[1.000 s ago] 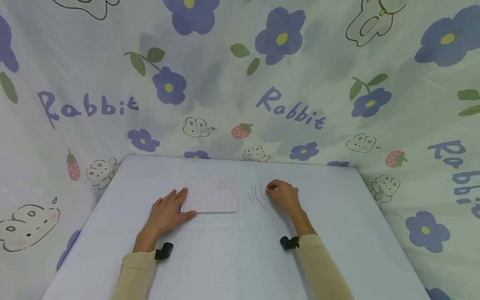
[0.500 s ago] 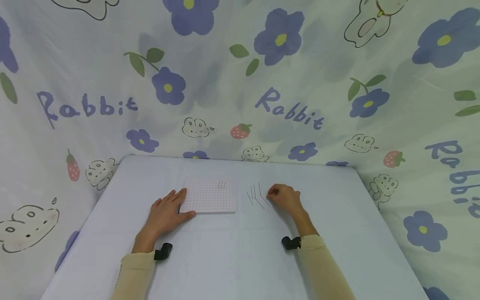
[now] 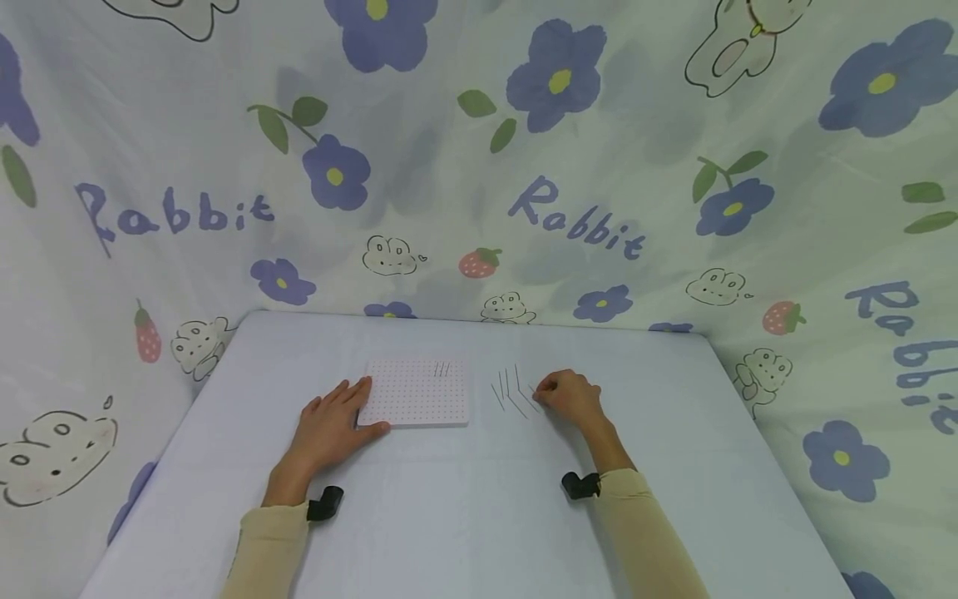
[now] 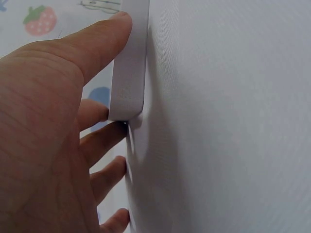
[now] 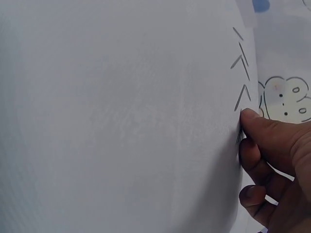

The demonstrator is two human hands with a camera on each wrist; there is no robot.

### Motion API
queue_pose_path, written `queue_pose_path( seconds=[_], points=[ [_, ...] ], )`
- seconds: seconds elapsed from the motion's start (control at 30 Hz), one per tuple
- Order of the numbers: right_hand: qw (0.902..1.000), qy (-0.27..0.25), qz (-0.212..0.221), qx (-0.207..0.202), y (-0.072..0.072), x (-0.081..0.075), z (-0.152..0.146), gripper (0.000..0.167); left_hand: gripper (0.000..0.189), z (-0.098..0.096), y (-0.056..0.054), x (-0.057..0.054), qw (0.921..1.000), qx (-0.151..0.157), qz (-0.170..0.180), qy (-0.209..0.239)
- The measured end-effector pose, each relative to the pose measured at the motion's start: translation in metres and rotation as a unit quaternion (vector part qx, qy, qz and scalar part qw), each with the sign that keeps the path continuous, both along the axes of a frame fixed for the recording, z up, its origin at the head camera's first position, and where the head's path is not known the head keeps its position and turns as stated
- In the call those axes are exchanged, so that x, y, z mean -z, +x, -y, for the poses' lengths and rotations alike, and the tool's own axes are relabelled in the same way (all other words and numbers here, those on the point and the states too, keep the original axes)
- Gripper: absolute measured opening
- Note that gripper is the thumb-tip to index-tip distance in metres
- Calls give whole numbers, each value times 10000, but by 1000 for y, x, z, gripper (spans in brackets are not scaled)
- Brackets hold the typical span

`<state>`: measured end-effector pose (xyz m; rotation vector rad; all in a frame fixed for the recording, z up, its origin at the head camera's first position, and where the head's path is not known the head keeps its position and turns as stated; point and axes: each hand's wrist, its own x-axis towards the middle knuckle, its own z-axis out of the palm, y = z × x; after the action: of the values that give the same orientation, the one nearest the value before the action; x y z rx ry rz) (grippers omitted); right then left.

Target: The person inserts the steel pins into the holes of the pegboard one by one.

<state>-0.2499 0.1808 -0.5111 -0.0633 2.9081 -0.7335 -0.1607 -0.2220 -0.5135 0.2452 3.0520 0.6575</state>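
Observation:
My left hand [image 3: 327, 434] rests at the left side of a white board [image 3: 415, 398] dotted with a grid of small holes. Its thumb lies along the near edge, while the spread fingers touch the left edge; in the left wrist view the thumb [image 4: 104, 41] presses the board's side [image 4: 129, 82]. Three thin dark sticks [image 3: 442, 369] show at the board's far right corner. Right of the board, my right hand [image 3: 572, 399] is low over the table, its thumb and index finger pinching a thin dark stick [image 5: 238, 137], mostly hidden by the fingertips.
Several loose thin dark sticks [image 3: 509, 383] lie on the white table [image 3: 479, 499] between the board and my right hand. A patterned cloth [image 3: 449, 166] with flowers and rabbits hangs behind the table. Each wrist wears a small black camera [image 3: 326, 504].
My right hand has come down slightly toward the near side, its fingertips closing in at the sticks' right end. The left hand and the board stay in place.

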Motion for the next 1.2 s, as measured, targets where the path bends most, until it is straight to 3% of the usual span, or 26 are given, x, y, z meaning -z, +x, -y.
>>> queue_pose_path(
  seconds=[1.2],
  points=[
    [9997,76,-211,-22,0,7,0,15,92,3,-3,7,9999,30,129,4]
  ],
)
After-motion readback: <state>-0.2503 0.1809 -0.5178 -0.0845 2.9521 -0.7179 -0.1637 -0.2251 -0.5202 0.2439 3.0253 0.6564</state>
